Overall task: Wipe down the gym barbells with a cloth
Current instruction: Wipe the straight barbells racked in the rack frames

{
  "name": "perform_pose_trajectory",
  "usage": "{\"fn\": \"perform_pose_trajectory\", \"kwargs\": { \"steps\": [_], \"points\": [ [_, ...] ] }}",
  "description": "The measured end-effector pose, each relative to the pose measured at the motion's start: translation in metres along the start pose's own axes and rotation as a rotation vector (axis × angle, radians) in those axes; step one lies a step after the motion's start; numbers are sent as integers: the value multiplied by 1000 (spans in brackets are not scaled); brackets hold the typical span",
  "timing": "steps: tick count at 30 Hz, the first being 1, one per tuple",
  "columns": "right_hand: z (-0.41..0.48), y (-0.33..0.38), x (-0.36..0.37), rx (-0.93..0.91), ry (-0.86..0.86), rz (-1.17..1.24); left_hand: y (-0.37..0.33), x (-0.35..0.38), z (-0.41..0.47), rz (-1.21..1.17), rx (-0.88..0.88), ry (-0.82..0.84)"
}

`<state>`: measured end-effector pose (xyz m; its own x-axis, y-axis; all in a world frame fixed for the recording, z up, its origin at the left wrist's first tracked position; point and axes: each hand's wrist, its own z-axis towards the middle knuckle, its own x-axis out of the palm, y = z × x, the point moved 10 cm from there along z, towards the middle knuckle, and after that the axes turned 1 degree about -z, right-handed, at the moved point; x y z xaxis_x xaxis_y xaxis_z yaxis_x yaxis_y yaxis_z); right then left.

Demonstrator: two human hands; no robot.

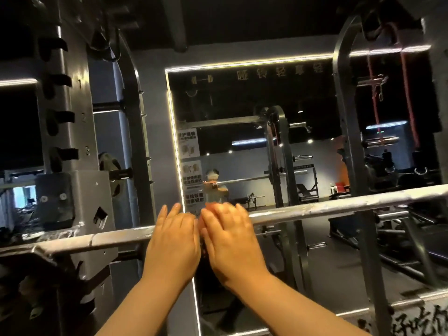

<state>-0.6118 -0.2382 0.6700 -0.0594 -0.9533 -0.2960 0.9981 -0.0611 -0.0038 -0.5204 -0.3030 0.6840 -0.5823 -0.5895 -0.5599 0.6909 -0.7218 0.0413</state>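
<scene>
Head view: barbell [315, 209] lies beneath both adjacent hands [173, 241] [234, 241].

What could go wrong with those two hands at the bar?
1. No cloth shows at the left hand or right hand, so the bar may get smeared, not wiped.
2. Both hands have straight fingers and grip nothing; a push could perhaps roll the bar on the rack.
</scene>
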Motion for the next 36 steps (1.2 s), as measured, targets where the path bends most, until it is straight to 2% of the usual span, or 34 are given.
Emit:
{"fn": "perform_pose_trajectory", "kwargs": {
  "steps": [3, 5, 8, 11, 15, 17, 20, 25, 28, 32, 34, 36],
  "points": [
    [-5, -1, -7, -92, -25, -22, 1, -4, -4, -34, -10, 2],
    [8, -10, -9, -99, 46, -23, 1, -8, -5, -52, -22, 0],
    [16, -34, -9, 51, 184, -35, 3, -9, -7, -87, -46, 7],
    [18, -29, -13, 150, 136, -64, 1, -9, -8, -102, -58, 3],
    [19, -7, 2, 53, 211, 8, 5, -6, -7, -109, -65, 31],
    [5, -6, -2, -37, 157, 23, 5, -6, -9, -110, -62, 40],
    [-3, -6, -8, -78, 99, 4, 3, -6, -11, -114, -59, 18],
    [41, 11, 8, -116, 461, -145, 5, -3, -9, -41, -25, 18],
    [38, 10, 12, -93, 369, -189, 8, -4, -9, -2, -2, 27],
    [0, 6, 5, -60, 74, -40, 4, -6, -14, -16, 5, -15],
    [-2, 8, 6, -62, 58, -49, 4, -4, -14, -35, -8, -28],
    [16, 8, 11, -4, 155, -63, 5, -2, -13, -27, -5, -22]
  ]
}}
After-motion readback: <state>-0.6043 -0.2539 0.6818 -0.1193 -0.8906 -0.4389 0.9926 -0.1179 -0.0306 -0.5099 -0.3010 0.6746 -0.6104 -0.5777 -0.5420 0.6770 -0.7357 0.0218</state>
